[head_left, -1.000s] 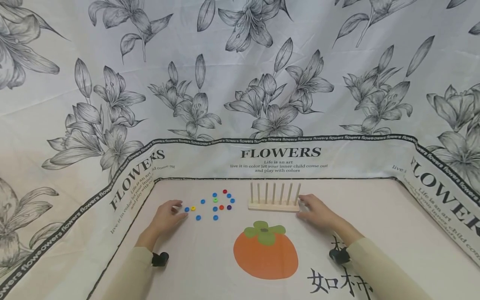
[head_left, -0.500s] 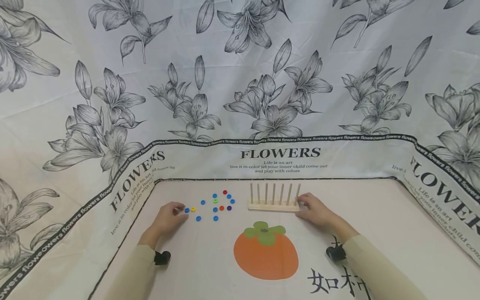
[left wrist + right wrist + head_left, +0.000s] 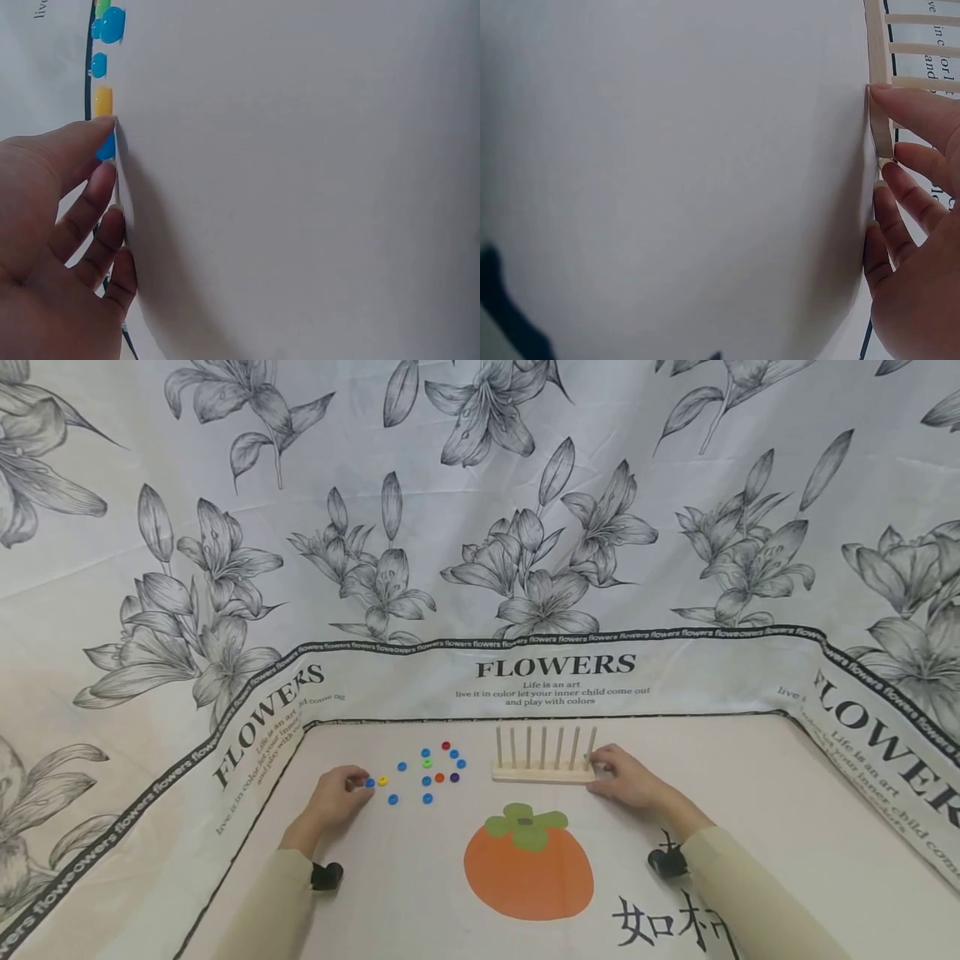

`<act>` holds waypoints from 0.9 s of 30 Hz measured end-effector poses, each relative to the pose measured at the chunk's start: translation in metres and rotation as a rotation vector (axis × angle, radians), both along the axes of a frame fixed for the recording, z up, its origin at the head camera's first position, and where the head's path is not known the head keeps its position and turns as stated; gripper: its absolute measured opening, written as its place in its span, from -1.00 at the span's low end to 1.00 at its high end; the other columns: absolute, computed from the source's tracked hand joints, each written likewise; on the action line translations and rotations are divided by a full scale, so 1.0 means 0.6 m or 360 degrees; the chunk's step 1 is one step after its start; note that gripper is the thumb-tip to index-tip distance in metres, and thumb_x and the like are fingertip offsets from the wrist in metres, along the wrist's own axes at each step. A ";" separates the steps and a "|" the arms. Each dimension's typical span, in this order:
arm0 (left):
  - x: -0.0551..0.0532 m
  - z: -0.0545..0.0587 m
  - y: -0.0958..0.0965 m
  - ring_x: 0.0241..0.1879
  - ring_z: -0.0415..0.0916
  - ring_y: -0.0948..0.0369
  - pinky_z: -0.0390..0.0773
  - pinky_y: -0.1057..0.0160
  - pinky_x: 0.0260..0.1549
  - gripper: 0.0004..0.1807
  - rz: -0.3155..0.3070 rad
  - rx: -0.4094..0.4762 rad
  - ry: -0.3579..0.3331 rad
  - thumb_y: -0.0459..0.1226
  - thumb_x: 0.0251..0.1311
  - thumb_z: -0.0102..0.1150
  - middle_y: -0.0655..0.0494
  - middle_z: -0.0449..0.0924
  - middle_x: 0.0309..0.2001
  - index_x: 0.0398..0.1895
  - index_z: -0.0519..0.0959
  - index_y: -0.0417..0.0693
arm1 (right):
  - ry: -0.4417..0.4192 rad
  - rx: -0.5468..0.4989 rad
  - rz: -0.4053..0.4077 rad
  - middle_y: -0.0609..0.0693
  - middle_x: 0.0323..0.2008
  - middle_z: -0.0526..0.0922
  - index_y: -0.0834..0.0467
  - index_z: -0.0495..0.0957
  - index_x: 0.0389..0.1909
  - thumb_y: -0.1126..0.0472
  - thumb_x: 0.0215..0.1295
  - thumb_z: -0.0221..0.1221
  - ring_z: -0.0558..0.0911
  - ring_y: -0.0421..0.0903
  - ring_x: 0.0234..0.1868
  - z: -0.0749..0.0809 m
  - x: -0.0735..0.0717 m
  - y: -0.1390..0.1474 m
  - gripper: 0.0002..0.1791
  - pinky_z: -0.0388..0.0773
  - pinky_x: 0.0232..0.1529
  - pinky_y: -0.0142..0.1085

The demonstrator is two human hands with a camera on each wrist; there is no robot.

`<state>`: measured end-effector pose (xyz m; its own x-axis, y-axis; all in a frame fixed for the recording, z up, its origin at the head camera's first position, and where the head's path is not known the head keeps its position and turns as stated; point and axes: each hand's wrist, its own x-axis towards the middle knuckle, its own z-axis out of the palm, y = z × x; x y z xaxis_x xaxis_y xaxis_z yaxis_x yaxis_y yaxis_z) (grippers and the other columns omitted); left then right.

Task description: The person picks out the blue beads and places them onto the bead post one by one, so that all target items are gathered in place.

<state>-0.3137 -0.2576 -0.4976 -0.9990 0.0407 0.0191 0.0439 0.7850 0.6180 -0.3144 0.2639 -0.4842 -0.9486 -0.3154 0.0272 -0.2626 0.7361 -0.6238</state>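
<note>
My left hand [image 3: 335,797] is at the left end of a scatter of beads, pinching a blue bead [image 3: 106,148] between thumb and index finger at the tabletop. A yellow bead [image 3: 382,781] lies right beside that one. To the right stands a wooden peg rack [image 3: 536,775], a flat base with a row of several bare upright pegs. My right hand [image 3: 633,783] grips the right end of its base, the thumb on the front edge and the index finger at the end, as the right wrist view shows. Other fingertips of both hands rest on the cloth.
More small beads lie between the left hand and the rack: several blue, a green bead [image 3: 427,764], a purple bead [image 3: 454,777] and reddish ones. A printed persimmon [image 3: 528,872] marks the tablecloth in front. A flower-printed curtain [image 3: 555,681] walls the back and sides.
The left thumb and index finger have closed in around the leftmost blue bead. The right hand stays at the rack's end; the whole view has shifted slightly.
</note>
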 end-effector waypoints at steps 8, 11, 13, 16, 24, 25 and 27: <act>-0.002 0.001 0.001 -0.14 0.44 0.08 0.47 0.04 -0.08 -0.81 -0.0013 0.0014 0.0006 -0.27 0.30 0.33 0.07 0.57 -0.23 -0.08 0.65 -0.14 | 0.0000 -0.0001 0.0008 0.28 0.24 0.44 0.37 0.45 0.29 0.15 0.31 0.34 0.50 0.24 0.17 -0.003 -0.002 0.002 -0.39 0.48 0.19 0.18; -0.001 -0.001 -0.001 -0.18 0.44 0.10 0.47 0.08 -0.11 -0.83 -0.0001 0.0026 -0.0010 -0.26 0.29 0.35 0.07 0.57 -0.25 -0.13 0.65 -0.13 | -0.0003 0.0003 -0.0007 0.27 0.25 0.45 0.35 0.47 0.28 0.14 0.30 0.35 0.51 0.22 0.17 -0.003 -0.002 0.001 -0.39 0.49 0.19 0.17; -0.001 -0.002 -0.002 -0.20 0.44 0.11 0.47 0.10 -0.14 -0.84 -0.0007 0.0027 -0.0016 -0.26 0.28 0.35 0.07 0.58 -0.26 -0.15 0.64 -0.14 | 0.0007 0.0016 -0.0010 0.27 0.25 0.45 0.35 0.48 0.27 0.12 0.30 0.36 0.51 0.22 0.16 -0.003 -0.004 0.001 -0.39 0.50 0.18 0.16; 0.000 -0.003 -0.005 -0.21 0.45 0.12 0.47 0.13 -0.15 -0.84 -0.0022 0.0036 -0.0022 -0.25 0.29 0.35 0.07 0.58 -0.26 -0.16 0.64 -0.14 | 0.0015 0.0022 -0.0034 0.25 0.26 0.46 0.33 0.49 0.26 0.11 0.28 0.38 0.52 0.19 0.15 -0.003 -0.005 -0.001 -0.39 0.51 0.17 0.13; 0.006 -0.004 -0.018 -0.21 0.48 0.14 0.50 0.10 -0.11 -0.83 -0.0055 0.0053 0.0008 -0.23 0.31 0.34 0.08 0.60 -0.25 -0.15 0.64 -0.14 | 0.0018 0.0024 -0.0045 0.25 0.24 0.47 0.34 0.50 0.24 0.09 0.25 0.41 0.52 0.15 0.12 -0.008 -0.009 0.001 -0.37 0.52 0.15 0.11; 0.007 -0.003 -0.019 -0.21 0.48 0.14 0.51 0.09 -0.09 -0.83 -0.0056 0.0063 0.0016 -0.23 0.31 0.34 0.08 0.61 -0.25 -0.15 0.64 -0.13 | 0.0019 0.0025 -0.0046 0.24 0.24 0.47 0.33 0.51 0.24 0.09 0.25 0.42 0.52 0.14 0.11 -0.009 -0.010 0.001 -0.37 0.52 0.15 0.10; 0.009 -0.003 -0.021 -0.20 0.50 0.14 0.52 0.07 -0.07 -0.83 -0.0069 0.0072 0.0043 -0.24 0.32 0.33 0.07 0.62 -0.24 -0.14 0.64 -0.14 | 0.0021 0.0028 -0.0042 0.23 0.24 0.47 0.33 0.51 0.25 0.09 0.25 0.41 0.52 0.13 0.11 -0.009 -0.011 0.002 -0.37 0.52 0.15 0.10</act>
<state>-0.3082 -0.2705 -0.4996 -0.9954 0.0825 0.0489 0.0944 0.7534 0.6508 -0.3210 0.2649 -0.4899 -0.9562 -0.2907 0.0346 -0.2512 0.7539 -0.6071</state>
